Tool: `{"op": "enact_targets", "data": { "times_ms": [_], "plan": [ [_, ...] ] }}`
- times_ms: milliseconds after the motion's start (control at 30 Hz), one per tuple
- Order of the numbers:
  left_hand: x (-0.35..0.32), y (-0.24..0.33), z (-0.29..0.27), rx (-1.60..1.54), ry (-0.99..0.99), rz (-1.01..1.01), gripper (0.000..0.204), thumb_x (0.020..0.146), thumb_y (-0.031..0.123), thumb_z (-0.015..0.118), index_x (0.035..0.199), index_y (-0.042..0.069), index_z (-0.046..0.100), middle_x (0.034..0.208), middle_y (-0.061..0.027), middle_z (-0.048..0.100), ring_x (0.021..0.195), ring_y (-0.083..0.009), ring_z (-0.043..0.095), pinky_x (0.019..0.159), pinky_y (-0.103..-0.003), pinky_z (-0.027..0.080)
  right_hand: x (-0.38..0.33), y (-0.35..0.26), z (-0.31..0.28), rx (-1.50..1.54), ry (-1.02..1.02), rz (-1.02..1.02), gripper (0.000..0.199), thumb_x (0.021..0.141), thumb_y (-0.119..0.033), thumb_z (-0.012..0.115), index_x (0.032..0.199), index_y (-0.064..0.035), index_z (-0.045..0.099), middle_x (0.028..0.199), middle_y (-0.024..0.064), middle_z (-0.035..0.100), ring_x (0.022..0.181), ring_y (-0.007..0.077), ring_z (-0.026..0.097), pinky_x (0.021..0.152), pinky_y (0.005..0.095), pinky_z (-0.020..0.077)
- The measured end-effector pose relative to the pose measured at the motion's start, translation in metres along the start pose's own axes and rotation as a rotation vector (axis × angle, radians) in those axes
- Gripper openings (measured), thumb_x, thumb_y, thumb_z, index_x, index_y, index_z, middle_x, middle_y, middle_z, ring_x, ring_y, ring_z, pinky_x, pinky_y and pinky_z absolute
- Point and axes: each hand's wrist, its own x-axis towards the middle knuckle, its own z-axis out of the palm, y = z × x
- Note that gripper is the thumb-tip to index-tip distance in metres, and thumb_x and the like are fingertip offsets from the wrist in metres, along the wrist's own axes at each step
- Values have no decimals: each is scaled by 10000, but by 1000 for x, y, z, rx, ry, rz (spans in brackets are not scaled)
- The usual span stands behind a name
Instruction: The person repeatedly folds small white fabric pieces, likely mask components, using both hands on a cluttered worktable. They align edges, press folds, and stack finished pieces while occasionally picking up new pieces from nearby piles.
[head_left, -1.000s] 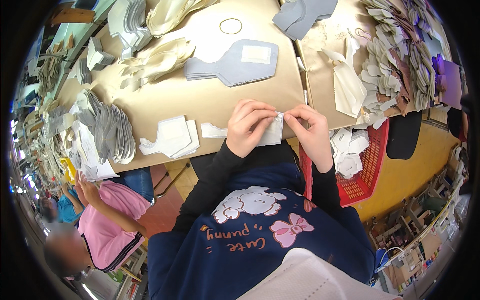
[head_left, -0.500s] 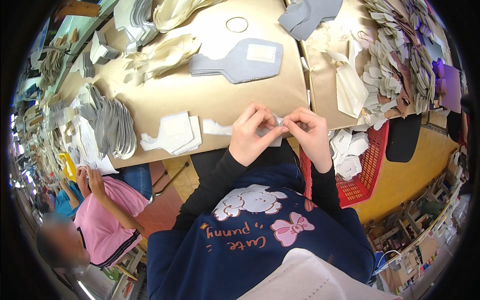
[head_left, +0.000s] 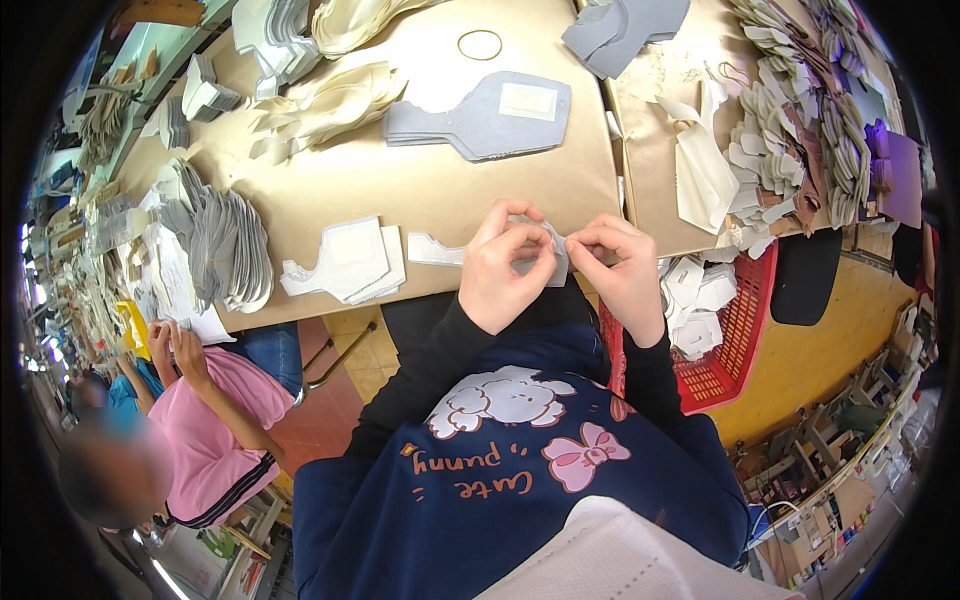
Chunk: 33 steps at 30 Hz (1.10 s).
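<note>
A flat, light grey-white cut piece (head_left: 435,251) with a narrow neck and a broad end lies at the table's front edge. My left hand (head_left: 508,268) is over its middle, fingers curled and thumb meeting the fingertips at the broad end, covering much of it. Beside the piece's right edge, my right hand (head_left: 618,268) pinches thumb and forefinger together; whatever is between those tips is too small to make out. To the left lie a few similar white pieces (head_left: 350,262), overlapping. Farther back is a stack of blue-grey pieces (head_left: 480,120) with a pale rectangular patch on top.
A rubber band (head_left: 480,45) lies near the back. Cream pieces (head_left: 340,108) and grey stacks (head_left: 228,250) sit at left, more piles (head_left: 770,160) at right. A red basket (head_left: 735,340) of white pieces stands beside me. A co-worker in a pink shirt (head_left: 225,430) sits at left.
My fingertips, close together before, have parted slightly, and more of the piece's broad end shows between my hands. The co-worker's head has shifted.
</note>
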Motion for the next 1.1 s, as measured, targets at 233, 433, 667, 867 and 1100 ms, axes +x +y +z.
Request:
{"op": "enact_targets", "data": {
  "times_ms": [233, 433, 667, 867, 1100],
  "plan": [
    [1, -4, 3, -27, -12, -34, 50, 894, -12, 705, 907, -61, 708, 1198, -111, 581, 953, -174, 701, 791, -310, 639, 0, 0, 1, -76, 23, -40, 53, 835, -21, 740, 858, 27, 738, 733, 75, 626, 641, 164, 608, 582, 287, 466],
    [5, -11, 2, -213, -56, -97, 196, 901, 109, 782, 887, -73, 710, 1183, -126, 559, 905, -177, 705, 780, -292, 634, -1, 4, -3, -52, -50, -11, 46, 869, 11, 717, 884, 55, 724, 773, 46, 613, 687, 100, 579, 620, 236, 458],
    [3, -17, -4, -199, -104, -117, 113, 906, 33, 725, 907, -80, 715, 1252, -130, 550, 960, -172, 687, 805, -292, 607, 0, 11, -3, 81, -40, 44, 66, 863, -24, 732, 871, 41, 732, 751, 66, 632, 648, 118, 594, 595, 261, 452],
    [4, -24, -1, -233, -116, -146, 85, 922, -14, 668, 919, -86, 712, 1312, -119, 516, 1019, -165, 659, 872, -299, 578, 1, 14, 0, -84, 49, -12, 46, 839, -15, 730, 858, 27, 725, 738, 80, 614, 669, 178, 604, 615, 293, 472],
    [4, -25, 6, -222, -76, -154, 110, 931, 10, 669, 922, -90, 714, 1320, -124, 516, 1012, -170, 667, 874, -300, 584, 0, 14, -1, -251, 46, -161, 169, 832, -17, 723, 996, 16, 703, 906, 107, 602, 775, 251, 625, 686, 342, 500]
  ]
}}
